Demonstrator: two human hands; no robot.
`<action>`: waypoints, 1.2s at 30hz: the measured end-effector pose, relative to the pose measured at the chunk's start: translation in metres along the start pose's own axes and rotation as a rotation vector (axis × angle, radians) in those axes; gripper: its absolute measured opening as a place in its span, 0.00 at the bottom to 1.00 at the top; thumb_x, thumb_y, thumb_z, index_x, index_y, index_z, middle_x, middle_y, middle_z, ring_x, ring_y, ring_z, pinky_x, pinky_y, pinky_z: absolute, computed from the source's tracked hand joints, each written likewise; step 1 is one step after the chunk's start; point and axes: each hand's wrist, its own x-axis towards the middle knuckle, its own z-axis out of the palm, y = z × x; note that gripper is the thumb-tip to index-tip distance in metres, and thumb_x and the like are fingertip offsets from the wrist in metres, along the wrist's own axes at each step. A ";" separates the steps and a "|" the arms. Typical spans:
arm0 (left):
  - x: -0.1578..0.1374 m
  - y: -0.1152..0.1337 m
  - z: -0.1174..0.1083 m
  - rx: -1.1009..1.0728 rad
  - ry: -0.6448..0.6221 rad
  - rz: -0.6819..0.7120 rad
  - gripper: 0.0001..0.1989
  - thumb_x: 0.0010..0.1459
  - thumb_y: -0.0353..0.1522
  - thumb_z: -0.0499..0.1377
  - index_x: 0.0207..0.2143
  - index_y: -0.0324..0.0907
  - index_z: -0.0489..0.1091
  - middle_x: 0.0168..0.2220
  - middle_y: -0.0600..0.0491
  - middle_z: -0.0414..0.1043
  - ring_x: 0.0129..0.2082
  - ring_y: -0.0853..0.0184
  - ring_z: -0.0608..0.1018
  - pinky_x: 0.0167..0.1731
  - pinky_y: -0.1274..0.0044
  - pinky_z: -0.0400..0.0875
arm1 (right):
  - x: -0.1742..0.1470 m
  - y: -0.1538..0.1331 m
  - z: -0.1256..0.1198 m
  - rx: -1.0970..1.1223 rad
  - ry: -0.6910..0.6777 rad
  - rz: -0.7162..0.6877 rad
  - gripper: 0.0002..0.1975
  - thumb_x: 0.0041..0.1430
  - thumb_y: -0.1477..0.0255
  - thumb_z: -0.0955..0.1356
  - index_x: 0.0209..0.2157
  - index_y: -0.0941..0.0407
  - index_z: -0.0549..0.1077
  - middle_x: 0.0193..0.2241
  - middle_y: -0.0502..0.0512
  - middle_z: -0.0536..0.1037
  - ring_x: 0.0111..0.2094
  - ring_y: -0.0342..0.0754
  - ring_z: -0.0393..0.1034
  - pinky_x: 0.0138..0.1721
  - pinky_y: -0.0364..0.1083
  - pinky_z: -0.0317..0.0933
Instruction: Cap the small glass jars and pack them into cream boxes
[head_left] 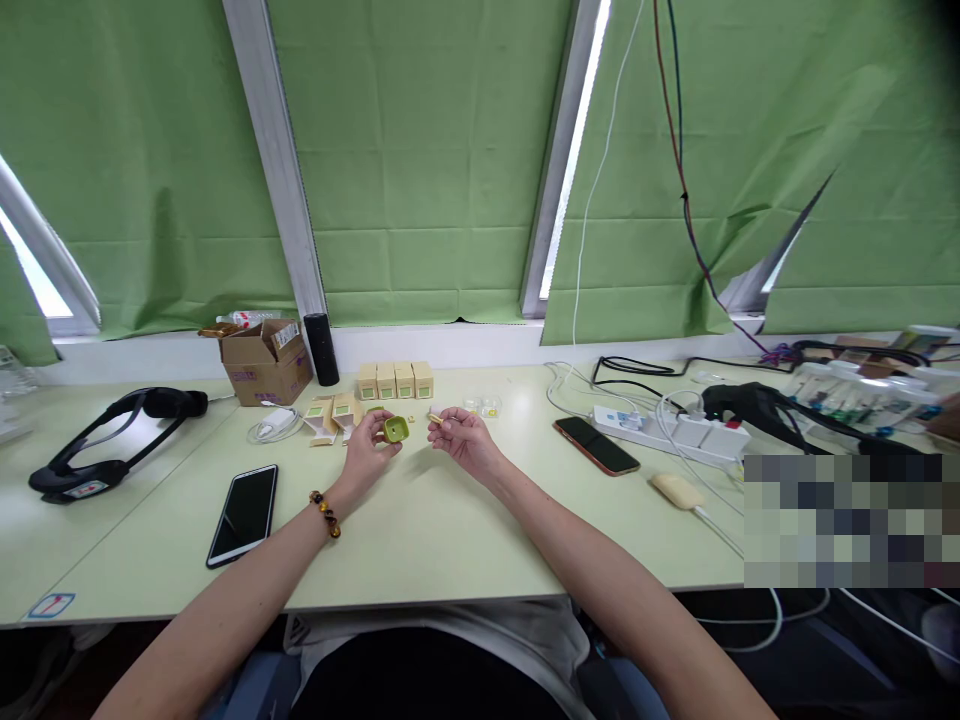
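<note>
My left hand (367, 447) is closed on a small green square cup (396, 430), its open side facing me. To the right of it, my right hand (466, 440) pinches a small thin yellowish piece (436, 418) between thumb and fingertips; its kind is too small to make out. The two hands are apart, a little above the table. Behind the left hand lie opened cardboard boxes (321, 418). Several closed small kraft boxes (395, 380) stand in a row farther back. Small clear plastic pieces (489, 405) lie beyond my right hand.
At left are a phone (244, 513), a black headset (112, 450), a coiled white charger (276, 422), a carton (266, 362) and a black cylinder (321, 349). To the right lie another phone (596, 445), a power strip (671, 430) with cables and a cream mouse-like object (676, 491).
</note>
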 end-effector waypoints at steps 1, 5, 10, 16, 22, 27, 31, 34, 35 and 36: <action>0.000 0.000 0.000 0.004 -0.002 0.000 0.25 0.46 0.30 0.69 0.47 0.43 0.68 0.47 0.47 0.77 0.47 0.58 0.81 0.46 0.67 0.75 | 0.001 0.001 -0.001 -0.004 0.013 -0.002 0.16 0.47 0.69 0.82 0.34 0.56 0.76 0.31 0.54 0.84 0.29 0.46 0.80 0.30 0.43 0.74; 0.000 -0.001 -0.001 0.031 -0.007 -0.003 0.25 0.46 0.30 0.69 0.48 0.43 0.68 0.46 0.47 0.78 0.45 0.59 0.81 0.46 0.66 0.75 | 0.003 0.004 -0.003 -0.035 0.043 0.045 0.15 0.43 0.73 0.81 0.32 0.57 0.78 0.30 0.53 0.82 0.28 0.45 0.78 0.27 0.43 0.73; 0.000 -0.001 -0.001 0.031 0.002 0.006 0.25 0.46 0.29 0.69 0.47 0.43 0.68 0.47 0.47 0.77 0.46 0.59 0.81 0.46 0.67 0.75 | 0.002 0.008 0.002 -0.115 0.048 -0.014 0.16 0.40 0.72 0.82 0.32 0.57 0.78 0.31 0.52 0.81 0.34 0.48 0.80 0.36 0.47 0.76; -0.001 0.003 0.001 0.042 -0.023 0.023 0.24 0.48 0.29 0.68 0.48 0.43 0.67 0.47 0.46 0.77 0.48 0.58 0.81 0.45 0.67 0.74 | -0.001 0.016 0.013 -0.474 0.120 -0.206 0.11 0.48 0.71 0.77 0.31 0.55 0.74 0.25 0.47 0.75 0.25 0.43 0.72 0.30 0.47 0.72; -0.006 0.011 0.003 0.079 -0.050 0.081 0.23 0.50 0.28 0.68 0.49 0.44 0.68 0.50 0.46 0.75 0.50 0.58 0.79 0.47 0.67 0.74 | -0.014 0.013 0.026 -0.746 0.075 -0.396 0.09 0.59 0.72 0.70 0.42 0.53 0.74 0.38 0.54 0.77 0.34 0.46 0.71 0.34 0.48 0.72; -0.011 0.019 0.005 0.163 -0.067 0.153 0.23 0.52 0.27 0.67 0.51 0.46 0.71 0.52 0.47 0.76 0.52 0.57 0.78 0.52 0.64 0.71 | -0.021 0.002 0.030 -1.004 0.038 -0.638 0.08 0.64 0.75 0.66 0.41 0.52 0.75 0.38 0.57 0.76 0.38 0.50 0.71 0.40 0.51 0.69; -0.013 0.026 0.005 0.209 -0.077 0.183 0.23 0.52 0.28 0.67 0.51 0.47 0.73 0.54 0.48 0.76 0.56 0.55 0.76 0.57 0.62 0.67 | -0.022 0.000 0.031 -1.077 0.011 -0.689 0.08 0.67 0.73 0.65 0.44 0.52 0.76 0.39 0.58 0.77 0.38 0.51 0.71 0.40 0.51 0.68; -0.014 0.027 0.005 0.233 -0.056 0.219 0.23 0.52 0.28 0.68 0.52 0.48 0.73 0.56 0.47 0.75 0.58 0.54 0.74 0.60 0.60 0.65 | -0.021 0.002 0.031 -1.106 -0.003 -0.688 0.10 0.70 0.72 0.64 0.47 0.51 0.77 0.38 0.58 0.78 0.36 0.51 0.71 0.39 0.51 0.68; -0.014 0.027 0.005 0.240 -0.053 0.232 0.24 0.52 0.29 0.68 0.52 0.48 0.73 0.57 0.47 0.75 0.59 0.54 0.73 0.60 0.60 0.65 | -0.021 0.002 0.030 -1.110 -0.004 -0.690 0.11 0.70 0.72 0.64 0.47 0.51 0.77 0.38 0.58 0.78 0.35 0.50 0.72 0.39 0.51 0.68; -0.014 0.026 0.006 0.246 -0.054 0.243 0.23 0.53 0.29 0.68 0.52 0.48 0.73 0.57 0.47 0.75 0.59 0.54 0.73 0.60 0.60 0.64 | -0.021 0.002 0.030 -1.111 -0.002 -0.694 0.11 0.70 0.72 0.64 0.48 0.51 0.77 0.37 0.58 0.78 0.35 0.50 0.72 0.39 0.51 0.69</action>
